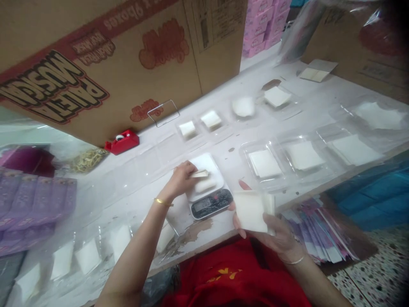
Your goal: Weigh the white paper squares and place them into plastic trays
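Note:
My left hand (pixel 182 178) is closed on a small stack of cream paper sheets (pixel 200 173) above the white pan of a digital scale (pixel 213 162). More pale sheets (pixel 205 184) lie on the pan beneath it. The scale's black front panel has a lit display, its digits hard to read. To the right of the scale, my right hand (pixel 277 232) holds a thicker stack of cream paper sheets (pixel 251 209), fingers behind it and thumb in front. A clear plastic tray (pixel 169 251) with sheets sits partly hidden behind my left forearm.
Clear plastic trays with paper stacks (pixel 265 164) stand in rows on the white table. A large cardboard box (pixel 128 64) rises behind, with a red tape dispenser (pixel 123 142) and a wire frame (pixel 164 113) before it. Purple packages (pixel 35 204) are at left; a box of packets (pixel 319 234) is lower right.

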